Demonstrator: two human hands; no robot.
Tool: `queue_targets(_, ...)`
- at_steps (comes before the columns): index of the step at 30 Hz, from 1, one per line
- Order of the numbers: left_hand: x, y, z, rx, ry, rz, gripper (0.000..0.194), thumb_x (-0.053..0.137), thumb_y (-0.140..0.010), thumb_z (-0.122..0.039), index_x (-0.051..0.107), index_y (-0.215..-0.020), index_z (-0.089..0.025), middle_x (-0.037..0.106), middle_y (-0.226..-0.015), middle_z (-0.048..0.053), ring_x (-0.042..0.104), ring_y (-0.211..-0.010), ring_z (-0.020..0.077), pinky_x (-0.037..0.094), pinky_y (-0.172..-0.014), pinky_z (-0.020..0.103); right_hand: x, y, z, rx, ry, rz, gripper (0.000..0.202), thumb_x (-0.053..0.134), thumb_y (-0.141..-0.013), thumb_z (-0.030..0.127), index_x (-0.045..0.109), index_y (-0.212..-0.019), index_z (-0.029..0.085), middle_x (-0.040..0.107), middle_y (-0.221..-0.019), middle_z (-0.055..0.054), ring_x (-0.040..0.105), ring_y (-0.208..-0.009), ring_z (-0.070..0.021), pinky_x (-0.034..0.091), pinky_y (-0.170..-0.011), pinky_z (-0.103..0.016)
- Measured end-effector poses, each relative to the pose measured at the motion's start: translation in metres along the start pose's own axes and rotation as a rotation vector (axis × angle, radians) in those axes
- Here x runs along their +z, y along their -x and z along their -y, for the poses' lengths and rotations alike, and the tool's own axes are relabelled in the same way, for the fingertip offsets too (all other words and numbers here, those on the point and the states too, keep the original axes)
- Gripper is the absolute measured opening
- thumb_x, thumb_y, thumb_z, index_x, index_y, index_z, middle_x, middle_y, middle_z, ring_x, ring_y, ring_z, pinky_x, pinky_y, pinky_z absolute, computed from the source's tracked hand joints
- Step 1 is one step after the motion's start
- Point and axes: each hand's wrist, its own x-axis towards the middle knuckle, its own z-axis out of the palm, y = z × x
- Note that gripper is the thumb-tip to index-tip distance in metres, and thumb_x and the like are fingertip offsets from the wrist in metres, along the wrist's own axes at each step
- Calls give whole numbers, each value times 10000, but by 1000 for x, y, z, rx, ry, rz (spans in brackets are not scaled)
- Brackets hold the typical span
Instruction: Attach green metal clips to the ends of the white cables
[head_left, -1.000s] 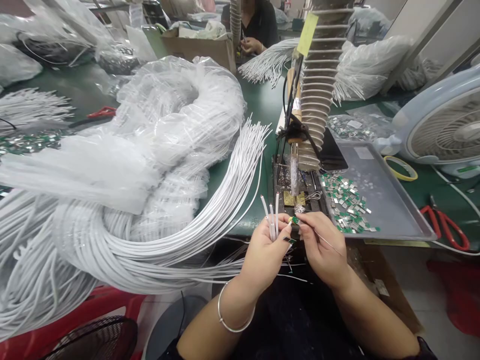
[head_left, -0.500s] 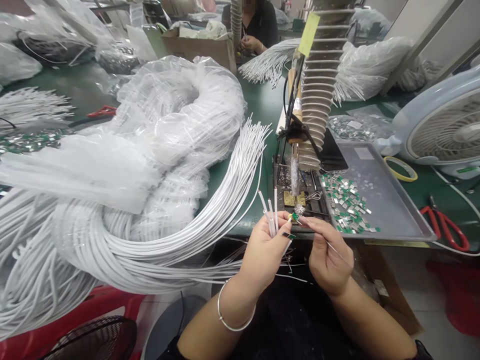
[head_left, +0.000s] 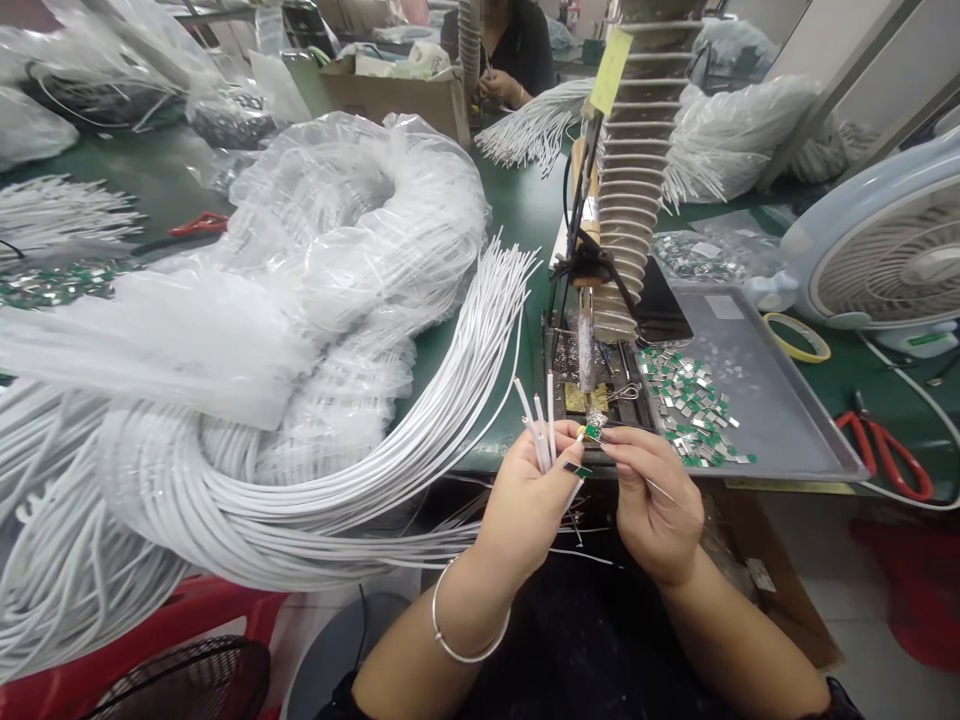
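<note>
My left hand (head_left: 526, 495) is closed around several white cables (head_left: 541, 440), whose cut ends point up. A small green circuit board (head_left: 593, 432) sits at its fingertips on a cable end, just under the tip of the upright soldering iron (head_left: 586, 350). A second board (head_left: 577, 468) lies by my left thumb. My right hand (head_left: 660, 505) pinches a thin solder wire (head_left: 661, 491) close to the right side of the first board. Whether the iron's tip touches the board is too small to tell.
A large bundle of white cables (head_left: 352, 500) in plastic covers the left. On the right are a grey tray (head_left: 780, 400) with loose boards (head_left: 690, 400), red-handled scissors (head_left: 885, 450), yellow tape (head_left: 796, 338) and a fan (head_left: 892, 240). A ribbed hose (head_left: 637, 160) hangs behind the iron. A person (head_left: 510, 60) sits opposite.
The first board now shows more of its green face below the iron's tip, and my right fingertips have shifted slightly. The whole view has moved a little. Both hands keep their holds.
</note>
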Motion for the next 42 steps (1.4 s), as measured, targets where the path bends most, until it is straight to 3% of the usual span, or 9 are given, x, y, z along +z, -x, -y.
queue_targets(18, 4, -6, -8, 1, 52, -15, 173, 654, -719, -188, 517, -622, -147, 575, -882, 21, 513, -683, 76, 399, -586, 182, 2, -5, -3, -20, 8, -3, 254, 489, -845, 67, 617, -1013, 208, 663, -969, -78, 649, -899, -193, 566, -759, -377)
queue_targets(25, 5, -7, -10, 16, 67, -34, 174, 687, -698, -202, 549, -610, -142, 586, -877, 11, 465, -592, 44, 399, -584, 186, 4, -9, -3, -47, 21, -11, 267, 496, -836, 53, 614, -1025, 198, 651, -963, -82, 640, -908, -190, 561, -768, -368)
queue_targets(32, 8, -8, -13, 17, 113, -1, 164, 694, -700, -203, 559, -624, -148, 579, -877, 15, 520, -690, 72, 413, -616, 180, 4, -14, -1, -70, 60, -29, 263, 499, -832, 49, 614, -1024, 188, 644, -969, -86, 634, -914, -190, 557, -775, -369)
queue_targets(42, 9, -7, -15, 3, 107, 1, 177, 686, -704, -210, 541, -627, -145, 569, -872, 7, 495, -654, 55, 402, -592, 174, 4, -14, 0, -71, 93, -38, 269, 504, -836, 73, 617, -1032, 218, 649, -964, -75, 637, -894, -196, 562, -750, -375)
